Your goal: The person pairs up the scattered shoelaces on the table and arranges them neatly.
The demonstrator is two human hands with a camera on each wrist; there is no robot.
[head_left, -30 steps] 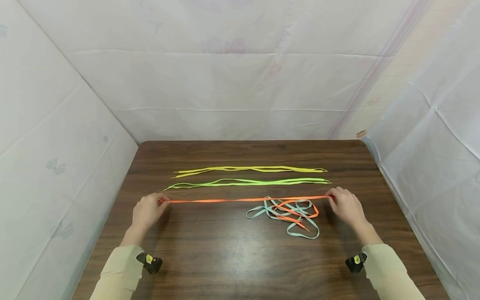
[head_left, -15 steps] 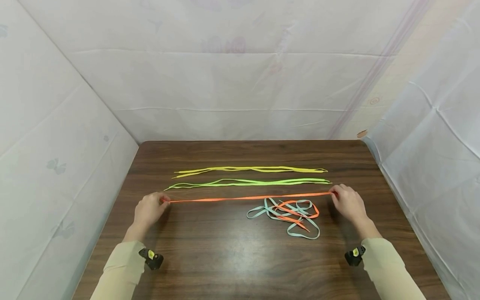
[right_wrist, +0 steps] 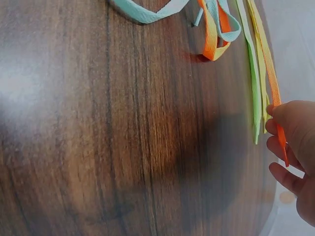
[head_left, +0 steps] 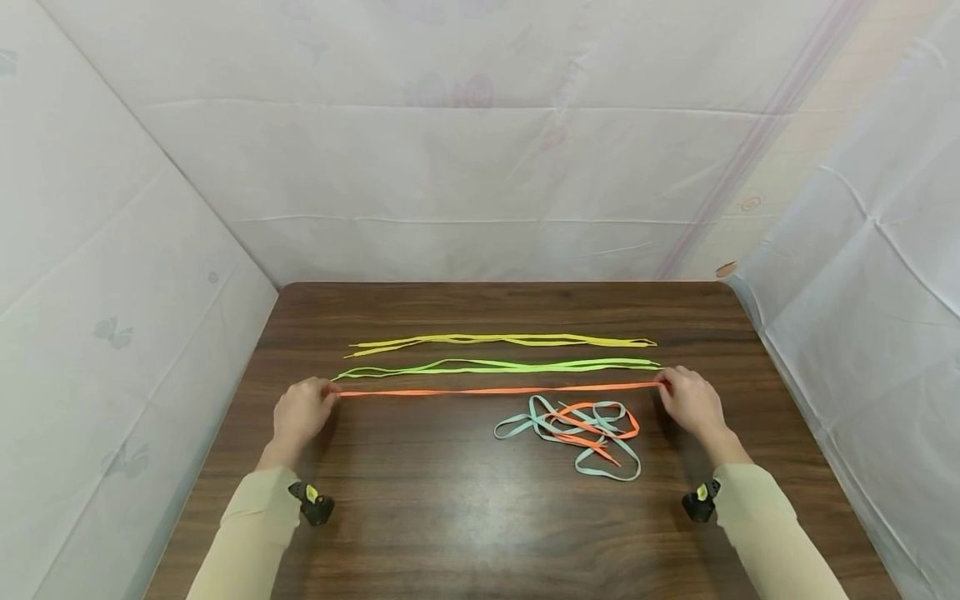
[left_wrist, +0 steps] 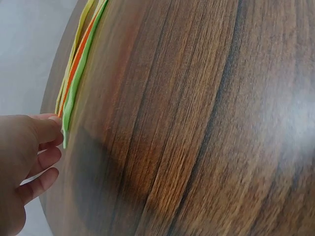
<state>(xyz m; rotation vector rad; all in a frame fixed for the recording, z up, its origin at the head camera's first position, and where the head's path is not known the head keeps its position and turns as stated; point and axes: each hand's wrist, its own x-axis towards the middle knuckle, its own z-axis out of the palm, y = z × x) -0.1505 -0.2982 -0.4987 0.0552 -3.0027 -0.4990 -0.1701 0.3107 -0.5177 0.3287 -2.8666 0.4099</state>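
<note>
An orange shoelace [head_left: 495, 391] stretches nearly straight between both hands. My left hand [head_left: 302, 411] pinches its left end between thumb and forefinger. At the right, my right hand [head_left: 693, 403] pinches the other end, and a short orange tip [right_wrist: 283, 147] sticks out past the fingers in the right wrist view. Just beyond it a lime green shoelace [head_left: 517, 367] lies lengthwise in strands on the table, and a yellow shoelace [head_left: 517, 338] lies farther back. In the left wrist view the held orange lace [left_wrist: 78, 73] appears between the yellow and green ones.
Nearer than the held lace, a loose tangle of a pale blue shoelace [head_left: 609, 477] and another orange shoelace [head_left: 633, 421] lies right of centre. The brown wooden table [head_left: 450, 533] meets white sheeting [head_left: 480, 192] at its back and sides.
Both hands have moved slightly away from the body with the taut orange shoelace, the right hand first, then the left. The held lace now lies clear of the tangle, close to the green shoelace.
</note>
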